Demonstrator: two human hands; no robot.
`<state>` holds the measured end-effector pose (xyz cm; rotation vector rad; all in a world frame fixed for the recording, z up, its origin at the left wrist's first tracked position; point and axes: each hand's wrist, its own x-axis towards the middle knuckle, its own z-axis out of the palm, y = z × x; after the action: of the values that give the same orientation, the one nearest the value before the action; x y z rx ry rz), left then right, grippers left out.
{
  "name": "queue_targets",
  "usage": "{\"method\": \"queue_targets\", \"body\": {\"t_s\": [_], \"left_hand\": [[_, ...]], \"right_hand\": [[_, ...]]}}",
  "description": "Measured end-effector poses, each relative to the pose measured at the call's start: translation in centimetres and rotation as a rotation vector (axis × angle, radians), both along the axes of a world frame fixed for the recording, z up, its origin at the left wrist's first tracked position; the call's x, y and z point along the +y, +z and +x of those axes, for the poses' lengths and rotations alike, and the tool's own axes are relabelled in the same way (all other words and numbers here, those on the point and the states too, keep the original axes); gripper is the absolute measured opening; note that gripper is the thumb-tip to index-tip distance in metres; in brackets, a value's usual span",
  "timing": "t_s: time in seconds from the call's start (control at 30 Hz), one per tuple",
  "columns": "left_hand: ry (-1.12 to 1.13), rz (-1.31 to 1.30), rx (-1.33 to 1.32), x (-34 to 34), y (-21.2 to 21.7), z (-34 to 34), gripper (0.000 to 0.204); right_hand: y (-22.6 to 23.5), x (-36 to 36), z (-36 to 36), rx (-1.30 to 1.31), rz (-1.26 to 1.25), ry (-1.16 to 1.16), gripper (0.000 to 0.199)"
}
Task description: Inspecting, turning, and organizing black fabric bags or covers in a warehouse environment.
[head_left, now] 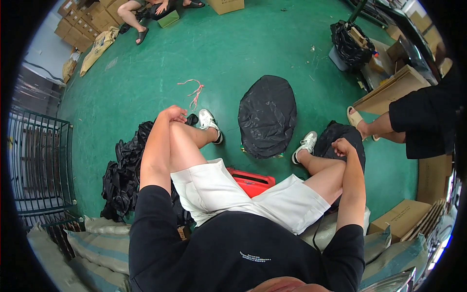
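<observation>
My left hand (176,114) rests by my left knee, its fingers loosely bent and a little apart, with nothing in them. At my right knee, my right hand (344,147) is curled closed with no object showing in it. Between and ahead of my feet lies an oval bundle (267,117) covered in black plastic; thin green and yellow bits peek out at its near edge. Beside my left leg is a heap of crumpled black plastic bags (124,168). Another black-covered bundle (335,132) lies beyond my right hand, partly hidden by my leg.
A red plastic case (250,181) sits between my thighs. Pink string (197,92) lies on the green floor (155,63). A person in black shorts (421,121) stands at right; another sits far left. A metal rack (41,160), stuffed sacks (99,246) and cartons (401,218) surround me.
</observation>
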<state>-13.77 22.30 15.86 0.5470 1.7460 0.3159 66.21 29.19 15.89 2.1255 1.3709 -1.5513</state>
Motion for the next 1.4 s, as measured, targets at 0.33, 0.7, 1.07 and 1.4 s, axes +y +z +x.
{"method": "queue_targets", "body": {"t_s": [0.33, 0.7, 1.07, 1.4], "left_hand": [[-0.237, 0.138, 0.123, -0.5, -2.1, -3.7, 0.029], [-0.072, 0.004, 0.000, 1.0, 0.5, 0.0, 0.022], [-0.064, 0.026, 0.019, 0.4, 1.2, -0.8, 0.031], [-0.073, 0.016, 0.008, 0.9, 1.0, 0.1, 0.031]], "right_hand": [[-0.8, -0.3, -1.3, 0.009, 0.138, 0.299, 0.046], [-1.4, 2.7, -5.5, -0.315, 0.235, 0.362, 0.038], [-2.1, 4.2, -8.1, -0.252, 0.287, 0.365, 0.034], [0.4, 3.8, -9.1, -0.299, 0.244, 0.305, 0.035]]}}
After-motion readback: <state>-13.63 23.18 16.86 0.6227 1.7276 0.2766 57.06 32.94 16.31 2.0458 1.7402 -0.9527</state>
